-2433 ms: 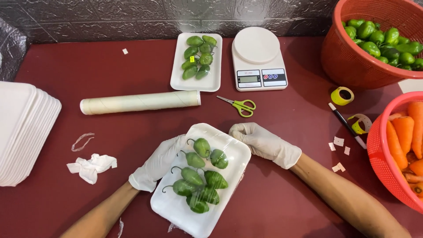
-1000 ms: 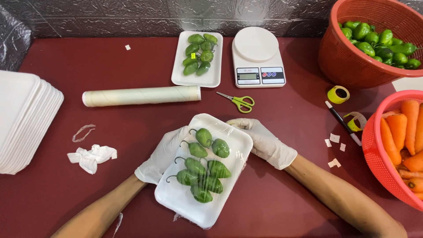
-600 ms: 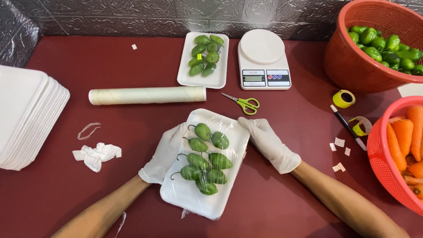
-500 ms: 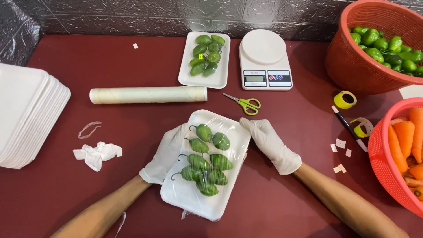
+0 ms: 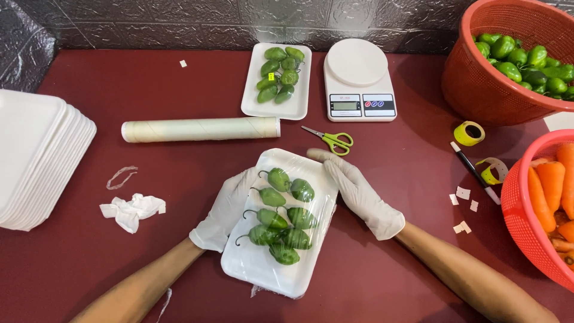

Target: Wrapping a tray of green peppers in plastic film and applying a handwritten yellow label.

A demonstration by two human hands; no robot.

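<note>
A white foam tray (image 5: pixel 257 272) holding several green peppers (image 5: pixel 281 209) under clear film lies in front of me on the dark red table. My left hand (image 5: pixel 226 208), in a white glove, presses flat against the tray's left edge. My right hand (image 5: pixel 359 190), also gloved, lies along the tray's right edge with the fingers stretched to its far corner. Both hands cup the tray from its sides.
A cling-film roll (image 5: pixel 200 128) lies beyond the tray, with green-handled scissors (image 5: pixel 330 139), a kitchen scale (image 5: pixel 359 81) and a second tray of peppers (image 5: pixel 278 81). Stacked empty trays (image 5: pixel 36 155) sit left; baskets of peppers (image 5: pixel 514 60) and carrots (image 5: pixel 547 203) right. Tape rolls (image 5: pixel 469 133), a pen.
The view has shifted slightly, so everything sits a little lower and to the right in the picture. My hands stay on the tray's sides; the right fingers have stretched further along its far edge.
</note>
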